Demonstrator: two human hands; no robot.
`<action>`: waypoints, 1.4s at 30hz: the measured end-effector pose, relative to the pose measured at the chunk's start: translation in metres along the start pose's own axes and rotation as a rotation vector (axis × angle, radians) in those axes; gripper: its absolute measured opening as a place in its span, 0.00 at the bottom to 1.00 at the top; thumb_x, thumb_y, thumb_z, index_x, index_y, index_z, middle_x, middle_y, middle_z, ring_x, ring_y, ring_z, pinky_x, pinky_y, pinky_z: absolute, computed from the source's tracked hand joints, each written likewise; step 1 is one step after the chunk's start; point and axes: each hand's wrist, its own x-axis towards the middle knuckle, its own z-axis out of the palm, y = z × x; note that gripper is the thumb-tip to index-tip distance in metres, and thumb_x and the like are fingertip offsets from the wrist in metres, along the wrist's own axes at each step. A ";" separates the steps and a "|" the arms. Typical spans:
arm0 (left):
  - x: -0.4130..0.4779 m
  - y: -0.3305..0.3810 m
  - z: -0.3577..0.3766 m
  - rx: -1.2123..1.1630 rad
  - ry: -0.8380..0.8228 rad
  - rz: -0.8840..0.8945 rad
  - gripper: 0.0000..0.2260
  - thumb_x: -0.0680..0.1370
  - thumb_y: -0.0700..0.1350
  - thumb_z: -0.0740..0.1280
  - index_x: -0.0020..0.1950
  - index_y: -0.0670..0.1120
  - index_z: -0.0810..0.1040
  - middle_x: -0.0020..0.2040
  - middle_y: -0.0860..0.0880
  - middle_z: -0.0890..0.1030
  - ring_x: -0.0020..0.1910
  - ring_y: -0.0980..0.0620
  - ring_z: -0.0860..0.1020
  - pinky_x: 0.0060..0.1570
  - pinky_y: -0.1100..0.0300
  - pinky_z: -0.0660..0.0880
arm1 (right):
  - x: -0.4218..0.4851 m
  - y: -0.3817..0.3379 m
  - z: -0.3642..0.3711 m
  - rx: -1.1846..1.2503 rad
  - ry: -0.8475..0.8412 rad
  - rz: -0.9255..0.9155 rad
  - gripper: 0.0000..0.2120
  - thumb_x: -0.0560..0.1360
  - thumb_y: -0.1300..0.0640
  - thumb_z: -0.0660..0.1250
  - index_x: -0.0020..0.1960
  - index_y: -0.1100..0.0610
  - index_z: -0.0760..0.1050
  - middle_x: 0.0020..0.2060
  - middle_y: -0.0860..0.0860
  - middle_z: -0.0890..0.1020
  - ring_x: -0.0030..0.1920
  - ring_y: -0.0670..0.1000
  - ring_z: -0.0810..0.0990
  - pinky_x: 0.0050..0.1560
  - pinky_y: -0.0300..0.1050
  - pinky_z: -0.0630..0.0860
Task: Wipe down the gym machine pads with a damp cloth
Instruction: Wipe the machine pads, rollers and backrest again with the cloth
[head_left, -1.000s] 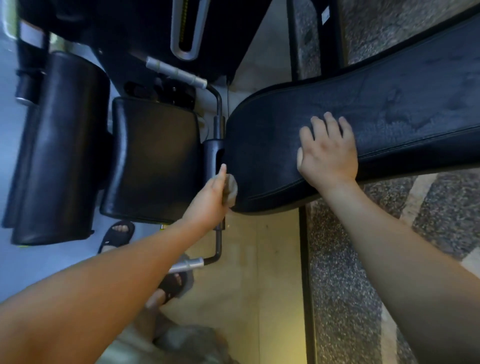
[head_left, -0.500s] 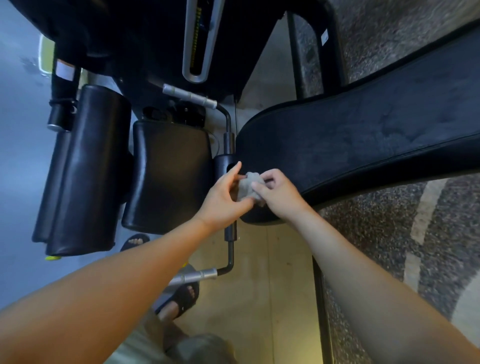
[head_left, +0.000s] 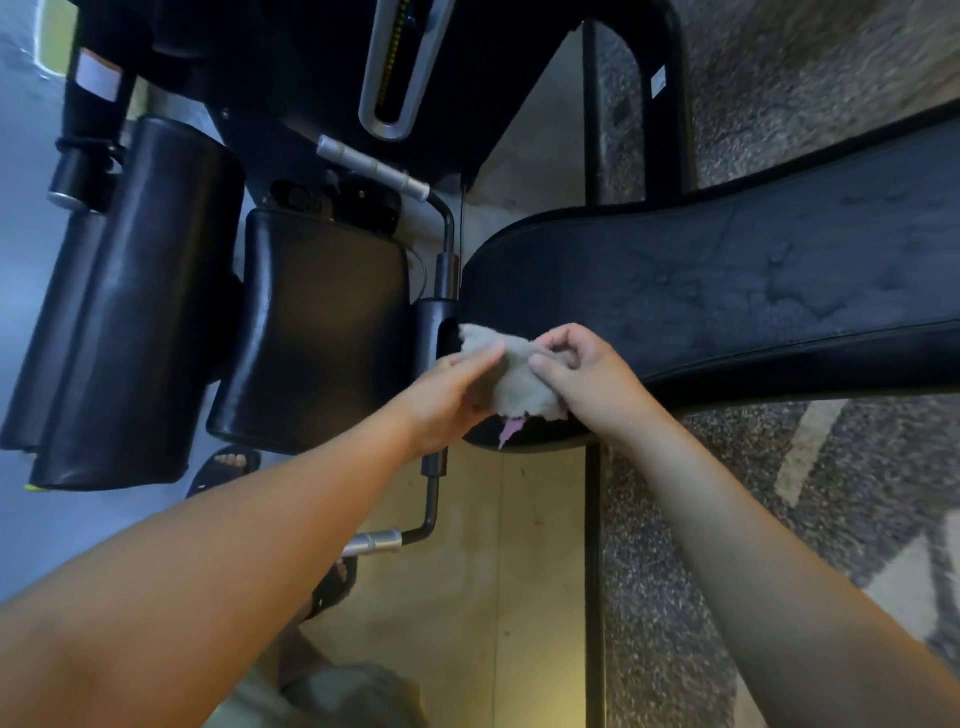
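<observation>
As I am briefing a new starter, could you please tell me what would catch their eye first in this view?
Both hands meet at centre, the left hand and right hand holding a grey cloth between them over the rounded end of the long black pad. Left of them sit a square pad and a roller pad.

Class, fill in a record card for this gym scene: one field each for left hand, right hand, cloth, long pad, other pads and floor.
left hand: fingers lie straight on the cloth; thumb hidden, grip unclear
right hand: pinches the cloth between thumb and forefinger
cloth: grey, bunched, held between both hands over the rounded end of the long pad
long pad: black, marks on its surface, runs off to the right
other pads: black seat pad and roller pad, to the left
floor: speckled mat on the right
</observation>
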 end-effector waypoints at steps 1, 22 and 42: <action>0.000 0.001 -0.001 0.016 0.064 0.022 0.21 0.84 0.50 0.64 0.72 0.39 0.74 0.66 0.37 0.79 0.66 0.39 0.78 0.67 0.45 0.75 | 0.001 0.002 -0.002 -0.207 0.057 -0.009 0.04 0.81 0.52 0.67 0.54 0.50 0.76 0.45 0.47 0.83 0.42 0.46 0.83 0.38 0.41 0.78; 0.038 -0.065 0.037 0.905 0.410 0.312 0.13 0.87 0.54 0.54 0.62 0.52 0.76 0.67 0.52 0.68 0.69 0.52 0.64 0.74 0.47 0.64 | 0.036 0.029 -0.059 -1.450 0.475 -0.440 0.15 0.80 0.51 0.55 0.55 0.59 0.75 0.55 0.59 0.76 0.62 0.61 0.73 0.69 0.58 0.65; 0.067 -0.115 0.026 1.357 0.263 0.562 0.24 0.87 0.53 0.47 0.83 0.58 0.47 0.84 0.53 0.44 0.82 0.51 0.38 0.80 0.48 0.37 | 0.041 0.035 -0.055 -1.535 0.532 -0.418 0.12 0.78 0.55 0.57 0.57 0.59 0.73 0.56 0.60 0.76 0.63 0.62 0.73 0.71 0.59 0.65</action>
